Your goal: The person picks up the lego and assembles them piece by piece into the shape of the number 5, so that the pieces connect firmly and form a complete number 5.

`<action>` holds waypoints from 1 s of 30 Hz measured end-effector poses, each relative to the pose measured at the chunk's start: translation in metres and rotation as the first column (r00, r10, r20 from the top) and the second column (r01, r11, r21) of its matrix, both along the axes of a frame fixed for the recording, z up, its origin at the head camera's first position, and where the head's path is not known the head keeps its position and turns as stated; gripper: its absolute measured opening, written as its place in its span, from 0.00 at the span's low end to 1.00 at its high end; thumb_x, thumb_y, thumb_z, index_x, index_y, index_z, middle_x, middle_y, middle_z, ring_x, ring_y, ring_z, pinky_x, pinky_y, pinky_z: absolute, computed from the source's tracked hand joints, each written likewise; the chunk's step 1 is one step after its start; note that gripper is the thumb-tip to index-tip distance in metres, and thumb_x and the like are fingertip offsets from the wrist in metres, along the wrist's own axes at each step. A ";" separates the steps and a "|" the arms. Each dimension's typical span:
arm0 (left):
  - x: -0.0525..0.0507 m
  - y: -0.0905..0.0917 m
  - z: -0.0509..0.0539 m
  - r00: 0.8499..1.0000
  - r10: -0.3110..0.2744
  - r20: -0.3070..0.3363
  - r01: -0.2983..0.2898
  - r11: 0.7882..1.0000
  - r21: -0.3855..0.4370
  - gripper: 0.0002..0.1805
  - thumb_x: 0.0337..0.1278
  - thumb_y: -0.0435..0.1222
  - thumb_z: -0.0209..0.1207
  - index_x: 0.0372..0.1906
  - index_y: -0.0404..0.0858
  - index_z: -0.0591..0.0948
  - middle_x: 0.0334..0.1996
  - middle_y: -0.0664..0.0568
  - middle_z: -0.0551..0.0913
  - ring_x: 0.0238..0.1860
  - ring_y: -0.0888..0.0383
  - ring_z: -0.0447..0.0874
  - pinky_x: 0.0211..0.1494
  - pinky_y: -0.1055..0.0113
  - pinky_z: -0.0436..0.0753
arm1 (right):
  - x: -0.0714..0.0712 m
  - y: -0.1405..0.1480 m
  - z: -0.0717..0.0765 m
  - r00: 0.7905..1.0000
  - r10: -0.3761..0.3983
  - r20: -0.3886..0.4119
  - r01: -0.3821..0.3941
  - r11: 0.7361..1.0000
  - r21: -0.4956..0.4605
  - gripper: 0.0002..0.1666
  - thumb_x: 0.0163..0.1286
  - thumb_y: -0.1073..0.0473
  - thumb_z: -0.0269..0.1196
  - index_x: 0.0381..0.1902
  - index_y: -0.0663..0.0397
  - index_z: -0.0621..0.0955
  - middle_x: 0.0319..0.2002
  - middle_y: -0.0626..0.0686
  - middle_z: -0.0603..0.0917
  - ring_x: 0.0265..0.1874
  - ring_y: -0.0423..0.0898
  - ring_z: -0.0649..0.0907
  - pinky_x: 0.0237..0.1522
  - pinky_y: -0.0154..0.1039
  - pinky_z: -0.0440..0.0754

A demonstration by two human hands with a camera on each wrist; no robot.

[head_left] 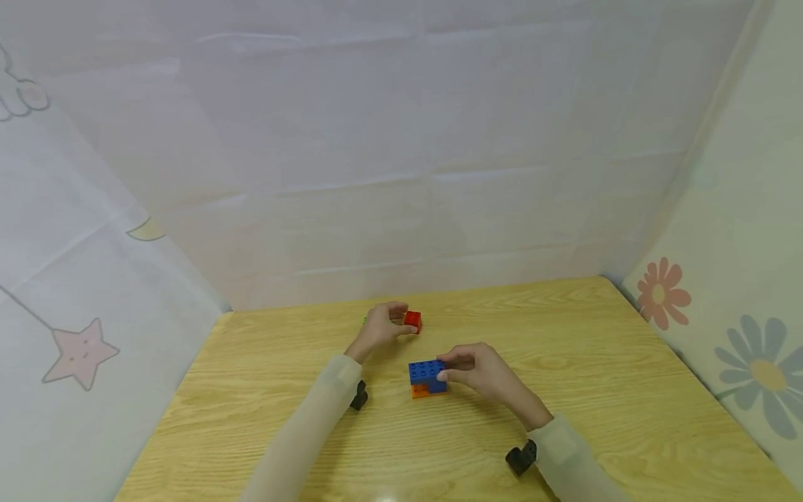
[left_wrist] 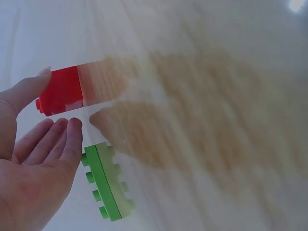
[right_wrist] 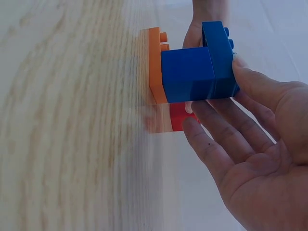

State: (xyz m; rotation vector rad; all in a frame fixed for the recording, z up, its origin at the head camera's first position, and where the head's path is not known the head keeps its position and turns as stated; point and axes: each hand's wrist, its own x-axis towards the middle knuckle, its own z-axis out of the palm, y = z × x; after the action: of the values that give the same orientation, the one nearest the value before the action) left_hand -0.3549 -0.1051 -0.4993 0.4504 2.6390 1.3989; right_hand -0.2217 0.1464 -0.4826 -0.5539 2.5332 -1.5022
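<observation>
My right hand [head_left: 479, 369] holds a blue eight-stud toy brick [head_left: 424, 370], with the thumb on its near side and fingers on the far side. This brick tops a small stack: another blue brick [right_wrist: 186, 73] lies beneath it, over a thin orange brick [head_left: 429, 391] on the table. Further back, my left hand [head_left: 379, 326] is spread around a small red brick [head_left: 412, 319]. The left thumb touches the red brick, while the other fingers are nearly straight and appear just apart from it. A thin green brick [left_wrist: 105, 183] lies beside the left fingers, mostly hidden in the head view.
The wooden table [head_left: 263, 390] reaches back to a pale hanging cloth [head_left: 376, 223]. Printed cloths [head_left: 113, 279] stand along the left and right sides. Each wrist wears a small black camera [head_left: 522, 458].
</observation>
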 end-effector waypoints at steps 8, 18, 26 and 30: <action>-0.003 0.002 -0.001 1.000 -0.004 -0.010 0.003 1.000 -0.025 0.36 0.60 0.38 0.75 0.71 0.33 0.77 0.65 0.40 0.84 0.64 0.43 0.84 0.67 0.49 0.84 | -0.002 0.000 -0.003 1.000 -0.001 -0.002 0.001 1.000 -0.007 0.20 0.70 0.48 0.72 0.57 0.47 0.88 0.55 0.52 0.90 0.53 0.49 0.90 0.55 0.42 0.90; -0.002 0.004 0.001 1.000 -0.025 -0.008 0.025 0.999 -0.042 0.31 0.61 0.33 0.73 0.68 0.32 0.79 0.61 0.40 0.86 0.62 0.43 0.85 0.66 0.49 0.85 | 0.000 0.000 -0.004 1.000 -0.009 0.019 0.010 1.000 -0.023 0.20 0.70 0.49 0.72 0.57 0.48 0.88 0.55 0.53 0.90 0.54 0.50 0.90 0.53 0.41 0.90; -0.004 0.004 0.001 1.000 -0.018 -0.025 0.017 0.998 -0.064 0.28 0.62 0.33 0.73 0.66 0.34 0.81 0.60 0.42 0.87 0.60 0.45 0.86 0.66 0.49 0.85 | 0.000 0.000 -0.002 1.000 -0.013 0.006 0.013 1.000 -0.016 0.21 0.70 0.48 0.72 0.58 0.48 0.88 0.55 0.53 0.90 0.54 0.50 0.90 0.54 0.42 0.90; -0.004 0.005 0.000 0.999 -0.010 -0.038 0.008 0.998 -0.064 0.24 0.61 0.33 0.74 0.62 0.36 0.84 0.56 0.44 0.89 0.57 0.47 0.88 0.64 0.50 0.86 | 0.000 0.000 -0.002 1.000 -0.010 0.005 0.010 1.000 -0.013 0.21 0.70 0.49 0.72 0.58 0.48 0.88 0.55 0.53 0.90 0.54 0.51 0.90 0.54 0.42 0.90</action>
State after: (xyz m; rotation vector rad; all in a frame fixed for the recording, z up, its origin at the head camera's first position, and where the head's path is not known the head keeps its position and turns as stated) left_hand -0.3584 -0.1000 -0.4997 0.4856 2.6995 1.3121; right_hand -0.2216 0.1467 -0.4846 -0.5394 2.5283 -1.5227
